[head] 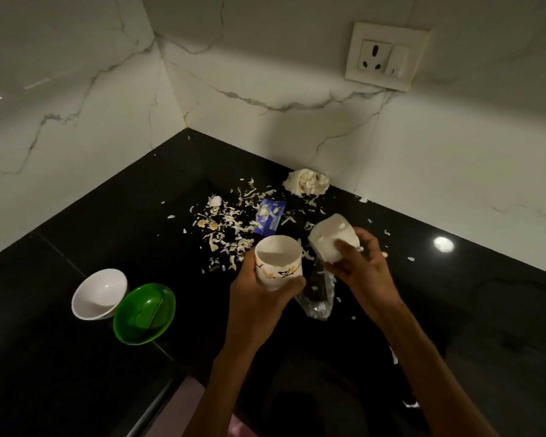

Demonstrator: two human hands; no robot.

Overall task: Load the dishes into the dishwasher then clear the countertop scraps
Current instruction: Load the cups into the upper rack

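Head view: glossy black stone bench [114, 190] running into a corner of white marble-look wall tiles [265, 58] with grey veins.

Left hand [259, 291] wrapped round a white cup [278, 263] with a dark and yellow floral print, grip curled on its lower wall, thumb across the front, mouth facing up and held above the bench. Right hand [363, 272] curled round a second white cup [333, 236], plain and smooth, tipped on its side with the base pointing up toward the wall, grip pinching its rim end. The two cups near each other, not touching.

Scattered under and beyond the hands, dry pale scraps [230, 228], thin flaky shavings in cream and yellow, spread loosely over the bench. Among them a small blue wrapper [270, 217], crinkled and flat. Behind, against the wall, a crumpled white paper wad [306, 182] holding more flakes. Beneath the right hand, a crushed clear plastic bottle [317, 298] lying flat.

Left of the hands, well apart from the scraps, a round white bowl [98, 293], matte and deep, just beside a shiny green bowl [144, 313], shallow, with a thin stick lying inside.

High on the right wall, a cream socket plate [386, 55] with a switch.
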